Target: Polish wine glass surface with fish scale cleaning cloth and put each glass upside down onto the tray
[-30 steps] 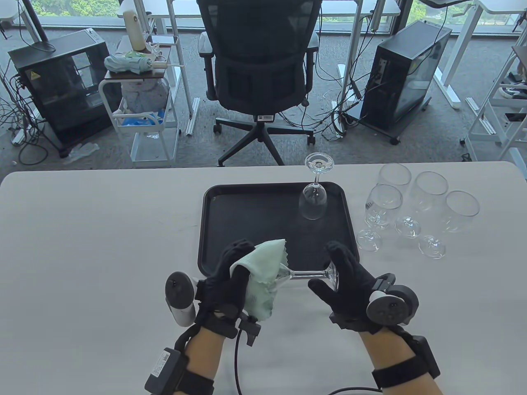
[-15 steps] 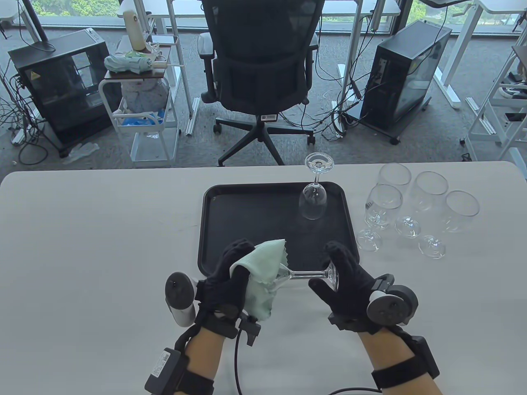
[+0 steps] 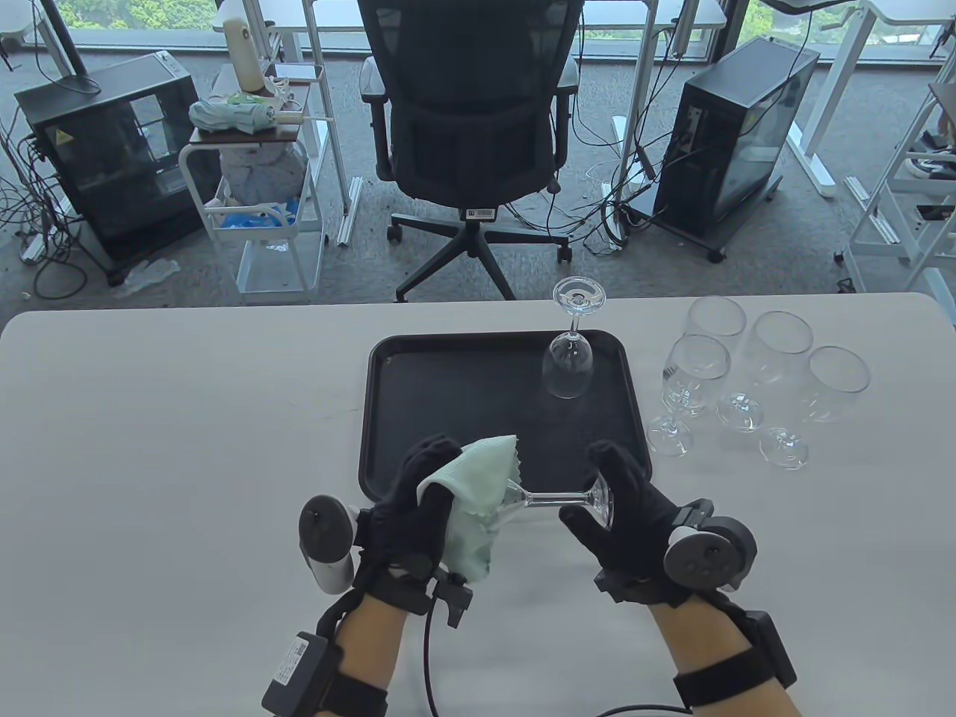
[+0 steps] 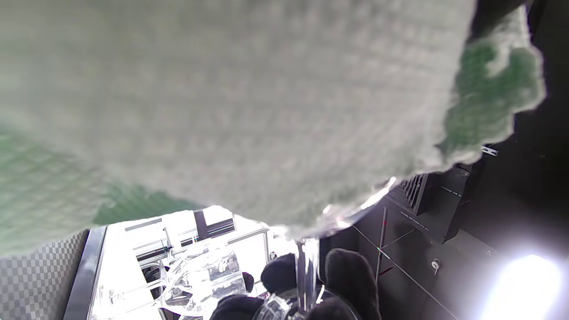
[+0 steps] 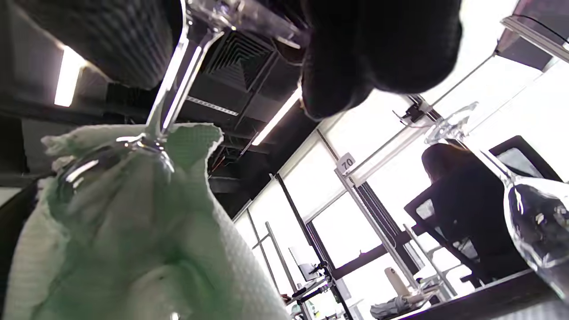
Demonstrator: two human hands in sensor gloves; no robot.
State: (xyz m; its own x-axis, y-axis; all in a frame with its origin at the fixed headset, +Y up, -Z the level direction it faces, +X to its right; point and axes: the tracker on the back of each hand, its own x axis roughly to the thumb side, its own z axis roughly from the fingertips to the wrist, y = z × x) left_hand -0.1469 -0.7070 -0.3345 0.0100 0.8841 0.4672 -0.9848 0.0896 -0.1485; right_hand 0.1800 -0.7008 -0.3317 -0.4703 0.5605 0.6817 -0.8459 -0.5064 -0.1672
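One upturned glass (image 3: 570,366) occupies tray (image 3: 388,418); both grips hold cloth-wrapped glass (image 3: 556,499).

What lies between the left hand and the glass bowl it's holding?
The green cloth, wrapped over the bowel of the held glass under the left hand; clearest in the table view.

Both hands, the left hand (image 3: 413,502) and the right hand (image 3: 633,517), wear black sensor gloves, each with a grey-and-white tracker, black wrist straps and thin black cables.
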